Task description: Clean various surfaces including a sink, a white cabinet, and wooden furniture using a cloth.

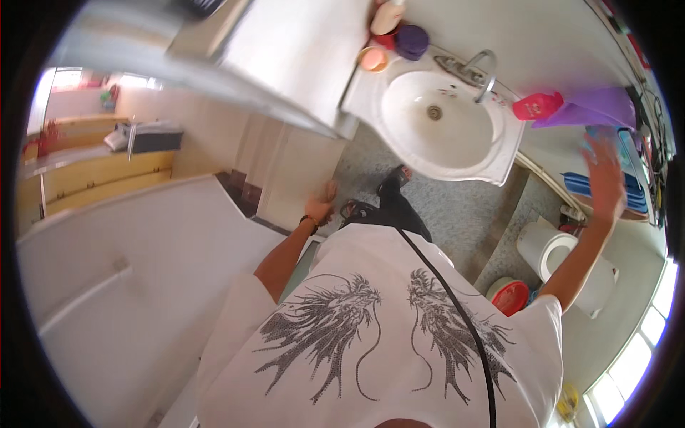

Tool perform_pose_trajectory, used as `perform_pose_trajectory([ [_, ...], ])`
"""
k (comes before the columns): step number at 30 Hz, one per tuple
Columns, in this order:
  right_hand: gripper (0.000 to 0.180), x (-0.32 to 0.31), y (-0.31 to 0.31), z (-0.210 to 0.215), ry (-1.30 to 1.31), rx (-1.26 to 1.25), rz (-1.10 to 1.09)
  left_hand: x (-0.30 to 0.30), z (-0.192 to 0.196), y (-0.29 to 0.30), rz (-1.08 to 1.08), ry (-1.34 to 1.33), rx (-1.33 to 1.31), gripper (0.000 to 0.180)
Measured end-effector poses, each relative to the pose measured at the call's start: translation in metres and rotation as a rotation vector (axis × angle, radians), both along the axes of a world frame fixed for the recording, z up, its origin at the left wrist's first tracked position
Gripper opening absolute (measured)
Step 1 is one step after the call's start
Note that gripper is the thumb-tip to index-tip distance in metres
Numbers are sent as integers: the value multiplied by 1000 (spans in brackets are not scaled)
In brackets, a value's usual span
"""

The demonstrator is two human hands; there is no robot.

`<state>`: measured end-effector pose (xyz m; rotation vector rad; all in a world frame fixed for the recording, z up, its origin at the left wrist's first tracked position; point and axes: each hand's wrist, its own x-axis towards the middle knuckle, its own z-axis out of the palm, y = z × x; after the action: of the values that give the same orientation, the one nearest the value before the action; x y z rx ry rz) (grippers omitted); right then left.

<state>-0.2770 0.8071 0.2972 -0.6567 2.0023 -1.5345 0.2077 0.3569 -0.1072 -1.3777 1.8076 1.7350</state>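
My right hand (605, 178) reaches out at the right, fingers stretched and a little blurred, beside a shelf of folded blue cloths (606, 187). A light blue item (612, 140) lies right at its fingertips; whether they touch it I cannot tell. Low at my left side, my left hand (321, 207) hangs near a pale door frame, a dark bracelet (310, 220) on its wrist. At least one of its fingers points outward, and nothing shows in it. Ahead is a white washbasin (442, 153) with a curved metal tap (488, 71).
A pink container (538, 106) and a purple sheet (599, 107) are right of the basin. Bottles and a purple round container (412, 42) crowd its left corner. A white fixture with a round opening (553, 257) and a red-rimmed bucket (508, 296) stand at the right. A white door (143, 271) is at the left.
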Motion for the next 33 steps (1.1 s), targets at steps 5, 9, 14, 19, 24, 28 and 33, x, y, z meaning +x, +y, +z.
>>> perform_pose_trajectory([
  [5, 62, 79, 13, -90, -842, -1282, 357, 68, -49, 46, 563, -159, 316, 31],
  [9, 52, 95, -28, -117, -919, -868, 329, 94, -26, 97, 656, -146, 334, 22],
  [14, 41, 107, -66, -156, -893, -366, 276, 129, -45, 114, 1073, -27, 388, 46],
  [19, 30, 120, -115, -223, -784, 108, 177, 134, -79, 122, 1293, 101, 351, 44],
  [24, 23, 156, -191, -310, -634, 552, 57, 148, -62, 83, 1444, 50, 340, 42],
  [28, 19, 106, -218, -457, -326, 969, 228, 168, -51, 89, 1457, 197, 467, 38],
  [33, 18, 137, -469, -496, 1044, 833, 1056, 193, -42, 30, 1344, -19, 316, 45],
])
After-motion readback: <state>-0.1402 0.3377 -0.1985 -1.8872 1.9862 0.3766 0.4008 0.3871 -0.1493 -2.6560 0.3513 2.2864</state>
